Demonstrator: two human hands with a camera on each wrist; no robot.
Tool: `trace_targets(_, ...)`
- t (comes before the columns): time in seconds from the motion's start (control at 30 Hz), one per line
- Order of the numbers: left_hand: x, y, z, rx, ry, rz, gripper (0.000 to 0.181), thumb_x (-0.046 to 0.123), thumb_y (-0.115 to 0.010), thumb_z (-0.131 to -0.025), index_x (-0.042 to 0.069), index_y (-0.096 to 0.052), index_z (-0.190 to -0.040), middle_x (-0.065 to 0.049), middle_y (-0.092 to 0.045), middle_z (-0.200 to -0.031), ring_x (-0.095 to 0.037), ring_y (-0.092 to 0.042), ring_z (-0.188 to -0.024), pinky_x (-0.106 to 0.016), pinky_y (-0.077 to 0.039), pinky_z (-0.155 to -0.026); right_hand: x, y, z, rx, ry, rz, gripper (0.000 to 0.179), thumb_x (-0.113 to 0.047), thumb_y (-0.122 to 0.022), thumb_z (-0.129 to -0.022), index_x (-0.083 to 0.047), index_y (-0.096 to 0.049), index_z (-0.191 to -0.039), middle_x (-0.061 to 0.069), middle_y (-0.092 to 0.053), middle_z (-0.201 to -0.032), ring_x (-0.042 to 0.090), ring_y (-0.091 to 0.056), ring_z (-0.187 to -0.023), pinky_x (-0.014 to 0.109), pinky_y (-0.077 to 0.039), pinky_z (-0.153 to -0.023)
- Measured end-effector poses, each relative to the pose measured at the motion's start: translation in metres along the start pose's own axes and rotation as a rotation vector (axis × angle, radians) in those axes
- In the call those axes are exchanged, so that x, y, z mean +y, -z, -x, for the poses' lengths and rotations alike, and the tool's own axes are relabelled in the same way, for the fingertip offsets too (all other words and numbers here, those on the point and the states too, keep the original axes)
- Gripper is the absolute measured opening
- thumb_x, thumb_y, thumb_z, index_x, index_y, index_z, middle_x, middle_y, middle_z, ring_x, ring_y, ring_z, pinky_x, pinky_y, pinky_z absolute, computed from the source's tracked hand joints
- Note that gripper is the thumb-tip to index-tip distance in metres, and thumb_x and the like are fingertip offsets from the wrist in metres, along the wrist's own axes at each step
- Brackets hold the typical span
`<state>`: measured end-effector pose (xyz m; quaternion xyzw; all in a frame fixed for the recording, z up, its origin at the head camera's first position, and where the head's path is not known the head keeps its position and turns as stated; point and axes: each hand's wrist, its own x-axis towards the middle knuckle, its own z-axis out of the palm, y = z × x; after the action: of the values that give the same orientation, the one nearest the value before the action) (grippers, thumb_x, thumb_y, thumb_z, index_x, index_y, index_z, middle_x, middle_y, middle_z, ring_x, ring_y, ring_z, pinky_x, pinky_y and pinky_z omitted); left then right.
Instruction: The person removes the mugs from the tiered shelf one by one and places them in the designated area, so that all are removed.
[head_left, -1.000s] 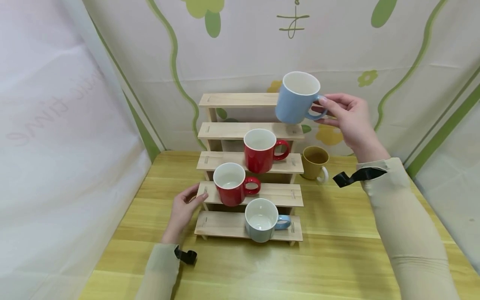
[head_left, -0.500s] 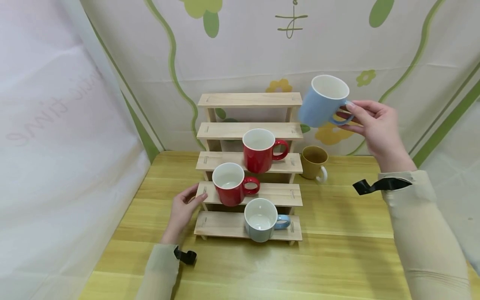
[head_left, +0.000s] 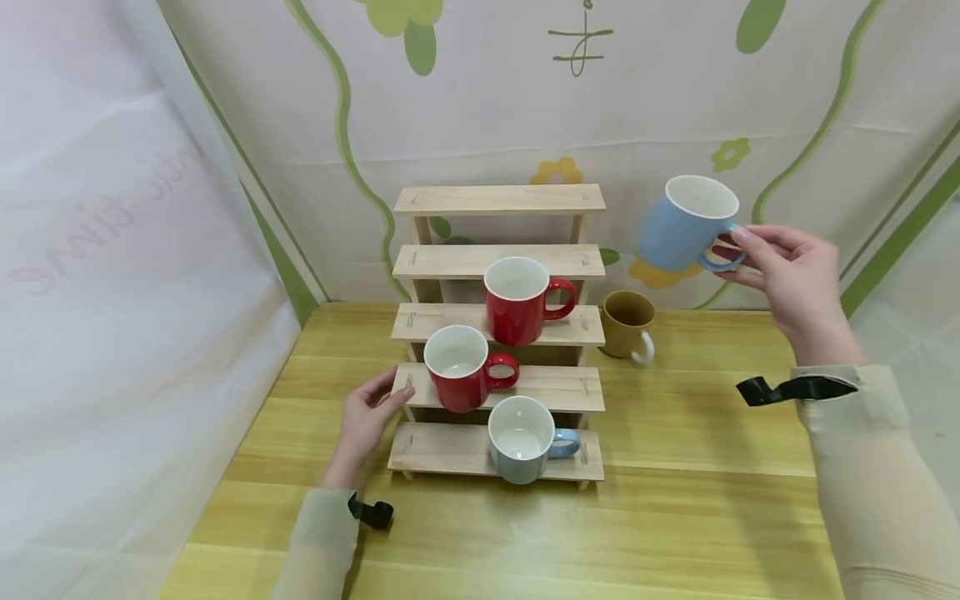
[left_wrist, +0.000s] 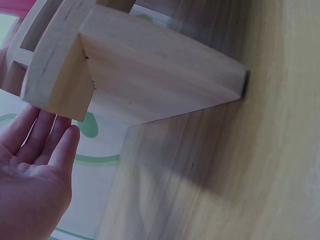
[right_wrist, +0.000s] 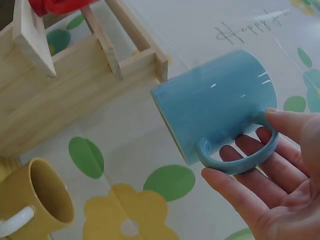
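My right hand (head_left: 802, 279) pinches the handle of a light blue mug (head_left: 684, 225) in the air, right of the wooden stepped rack (head_left: 497, 200). The mug is tilted, its white inside showing. In the right wrist view, thumb and fingers hold the handle of the blue mug (right_wrist: 220, 100). My left hand (head_left: 367, 425) grips the left end of the rack's second step from the bottom, thumb over the board. In the left wrist view, the fingers of the left hand (left_wrist: 37, 170) reach behind the board; the thumb is hidden.
Two red mugs (head_left: 516, 312) (head_left: 461, 379) stand on the rack's middle and second steps. A blue-handled mug (head_left: 517, 462) is on the lowest step. A mustard mug (head_left: 621, 333) with a white handle stands on the table (head_left: 675, 500), right of the rack. Patterned cloth (head_left: 480, 100) hangs behind.
My right hand has carried the blue mug rightward, away from the rack's upper steps, and lately somewhat lower. The left hand stays at the rack; the other mugs have not moved.
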<state>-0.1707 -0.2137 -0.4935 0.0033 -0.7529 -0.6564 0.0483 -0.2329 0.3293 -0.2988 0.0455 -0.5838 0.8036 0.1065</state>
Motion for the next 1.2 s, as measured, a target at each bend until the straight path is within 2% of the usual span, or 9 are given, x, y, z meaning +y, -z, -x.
trace_targets(0.13,0.0,0.0,0.001,0.004,0.0,0.004,0.054,0.023,-0.081,-0.09,0.003,-0.062,-0.137,-0.014,-0.063,-0.133,-0.025,-0.058,-0.12,-0.024,-0.053,-0.094,0.003,0.011,0.003,0.034,-0.013,-0.031,0.03,-0.001,-0.08,-0.086,0.01,-0.071,-0.112,0.017,-0.074,-0.106,0.027,-0.074,-0.095,0.04,-0.058,-0.074)
trace_targets(0.63,0.003,0.0,0.002,0.002,0.009,0.008,0.053,0.023,-0.08,-0.092,0.004,-0.062,-0.137,-0.014,-0.063,-0.135,-0.025,-0.057,-0.122,-0.024,-0.052,-0.095,0.017,0.045,0.007,0.165,-0.069,-0.025,0.029,-0.005,-0.083,-0.084,0.006,-0.072,-0.109,0.014,-0.076,-0.102,0.023,-0.075,-0.091,0.036,-0.061,-0.072)
trace_targets(0.97,0.006,-0.002,0.002,-0.016,0.003,0.03,0.052,0.017,-0.077,-0.094,0.001,-0.059,-0.139,-0.016,-0.061,-0.137,-0.021,-0.056,-0.122,-0.023,-0.049,-0.1,0.038,0.06,0.011,0.213,-0.114,-0.017,0.026,-0.008,-0.083,-0.085,0.002,-0.073,-0.108,0.012,-0.076,-0.1,0.021,-0.075,-0.091,0.035,-0.061,-0.073)
trace_targets(1.2,0.005,-0.001,0.002,-0.007,-0.005,0.021,0.05,0.019,-0.078,-0.094,0.001,-0.061,-0.138,-0.016,-0.062,-0.135,-0.024,-0.057,-0.121,-0.024,-0.051,-0.097,0.059,0.07,0.013,0.242,-0.127,0.028,0.027,-0.011,-0.083,-0.085,0.001,-0.072,-0.107,0.009,-0.076,-0.101,0.019,-0.075,-0.091,0.033,-0.061,-0.075)
